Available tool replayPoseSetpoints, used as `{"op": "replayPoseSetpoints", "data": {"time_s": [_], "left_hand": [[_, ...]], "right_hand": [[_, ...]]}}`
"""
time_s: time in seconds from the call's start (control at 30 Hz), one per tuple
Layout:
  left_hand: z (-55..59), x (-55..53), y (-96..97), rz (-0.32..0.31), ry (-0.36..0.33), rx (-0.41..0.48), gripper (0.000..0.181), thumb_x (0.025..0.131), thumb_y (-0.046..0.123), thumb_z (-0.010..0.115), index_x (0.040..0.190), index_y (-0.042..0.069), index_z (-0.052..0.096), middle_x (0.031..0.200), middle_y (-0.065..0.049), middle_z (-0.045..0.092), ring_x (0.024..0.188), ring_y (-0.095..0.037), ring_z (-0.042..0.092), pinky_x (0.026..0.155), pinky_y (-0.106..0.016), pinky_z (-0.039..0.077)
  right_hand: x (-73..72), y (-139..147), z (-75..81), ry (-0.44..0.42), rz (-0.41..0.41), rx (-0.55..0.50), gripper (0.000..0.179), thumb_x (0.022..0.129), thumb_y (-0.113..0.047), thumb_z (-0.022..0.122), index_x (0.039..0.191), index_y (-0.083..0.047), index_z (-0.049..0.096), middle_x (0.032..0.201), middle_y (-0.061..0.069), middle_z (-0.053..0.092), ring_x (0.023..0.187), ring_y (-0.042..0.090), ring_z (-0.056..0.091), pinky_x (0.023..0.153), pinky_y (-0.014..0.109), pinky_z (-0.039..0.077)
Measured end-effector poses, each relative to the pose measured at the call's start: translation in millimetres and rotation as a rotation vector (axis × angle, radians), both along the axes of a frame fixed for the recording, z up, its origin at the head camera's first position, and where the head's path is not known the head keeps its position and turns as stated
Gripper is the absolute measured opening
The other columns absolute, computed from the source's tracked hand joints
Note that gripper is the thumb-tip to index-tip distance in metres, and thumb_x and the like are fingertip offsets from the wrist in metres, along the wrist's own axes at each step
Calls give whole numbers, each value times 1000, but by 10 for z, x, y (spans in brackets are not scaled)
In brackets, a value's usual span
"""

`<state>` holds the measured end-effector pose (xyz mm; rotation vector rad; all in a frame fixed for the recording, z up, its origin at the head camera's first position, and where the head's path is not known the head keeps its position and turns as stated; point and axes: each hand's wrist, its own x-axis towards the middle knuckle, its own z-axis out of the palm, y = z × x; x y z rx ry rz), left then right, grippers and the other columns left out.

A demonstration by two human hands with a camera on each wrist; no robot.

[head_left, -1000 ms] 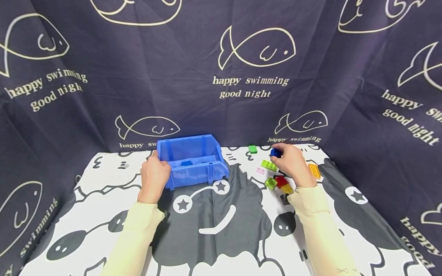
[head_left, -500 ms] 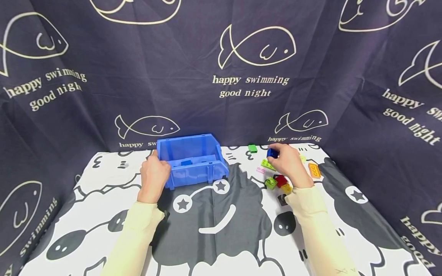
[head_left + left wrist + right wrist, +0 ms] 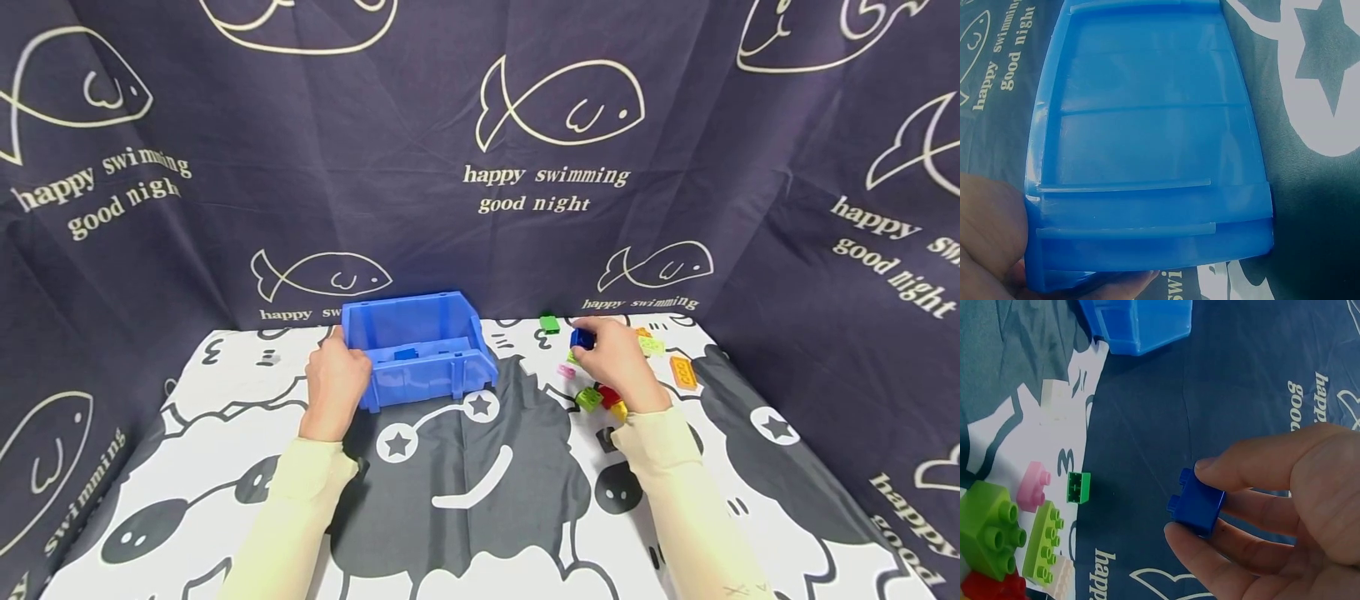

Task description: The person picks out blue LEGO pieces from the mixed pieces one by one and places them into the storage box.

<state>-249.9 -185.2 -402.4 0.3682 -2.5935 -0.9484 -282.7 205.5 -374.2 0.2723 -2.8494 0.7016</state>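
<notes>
A blue plastic bin stands on the patterned cloth, left of the middle. My left hand grips its left side; in the left wrist view the thumb and fingers are around the bin's edge. Inside the bin lies a blue block. Over on the right, my right hand pinches a dark blue toy building brick between thumb and fingertips, its studs showing in the right wrist view. Beneath that hand, a lime brick is partly covered in the head view.
Around the right hand lie a green brick, a pink brick, a lime brick, a red brick, a yellow brick, a black brick and an orange brick. A dark curtain hangs behind.
My right hand has moved left with the blue brick, over the lime brick. A pale yellow-green brick now shows behind its wrist. The left hand and bin have stayed put.
</notes>
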Motion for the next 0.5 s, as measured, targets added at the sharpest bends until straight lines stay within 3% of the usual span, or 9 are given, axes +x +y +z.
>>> {"op": "replayPoseSetpoints", "data": {"time_s": [0.5], "left_hand": [[-17,-16,-14,9,14,-17,46,89,9,48,131,-6,59,115,-37,67,103,-59,65,85,-64,49]], "right_hand": [[-14,-119,-59,31,45,-1,44,86,-11,69,129,-1,69,121,25,70,104,41,66,95,56,51]]}}
